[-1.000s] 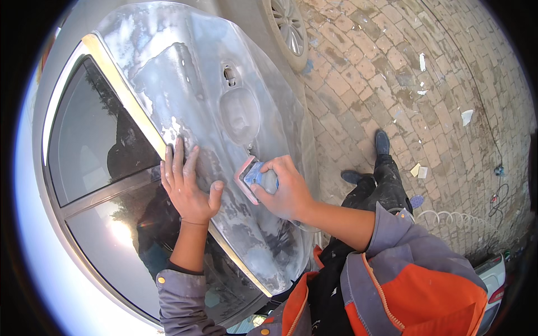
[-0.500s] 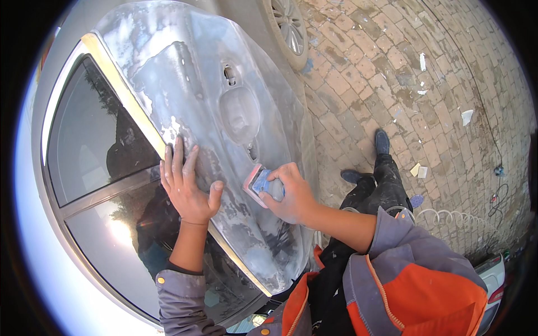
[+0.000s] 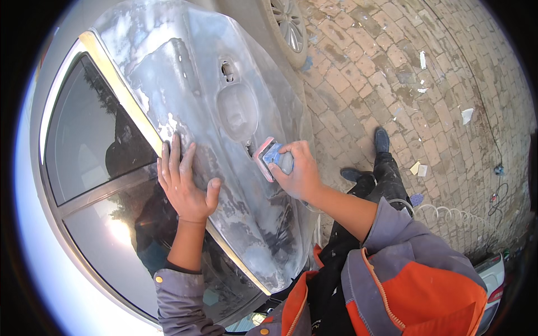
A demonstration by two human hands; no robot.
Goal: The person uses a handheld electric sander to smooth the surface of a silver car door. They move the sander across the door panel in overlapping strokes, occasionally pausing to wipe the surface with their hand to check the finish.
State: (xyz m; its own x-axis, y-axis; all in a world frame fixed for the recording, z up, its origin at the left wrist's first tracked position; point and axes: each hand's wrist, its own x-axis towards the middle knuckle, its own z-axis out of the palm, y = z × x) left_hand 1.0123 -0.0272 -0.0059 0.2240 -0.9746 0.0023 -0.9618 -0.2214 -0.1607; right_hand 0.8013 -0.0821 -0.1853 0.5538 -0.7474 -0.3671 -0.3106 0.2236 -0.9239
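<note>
A silver car door [image 3: 185, 84], dull and patchy with grey and white filler, fills the upper left. My left hand [image 3: 185, 182] lies flat on it, fingers spread, just below the window trim. My right hand [image 3: 300, 171] grips a small sanding block [image 3: 269, 157], blue on top with a pink pad, pressed against the panel right below the door handle recess [image 3: 238, 112].
The door window [image 3: 95, 151] reflects a dark figure. A car wheel [image 3: 288, 22] stands at the top. Brick paving [image 3: 426, 101] with paper scraps lies to the right, with a coiled hose [image 3: 443, 215] and a cable [image 3: 496, 196]. My dark shoes [image 3: 382, 140] stand on it.
My right hand has slid the sanding block slightly up and to the right along the panel, toward the handle recess. The left hand has stayed flat in place.
</note>
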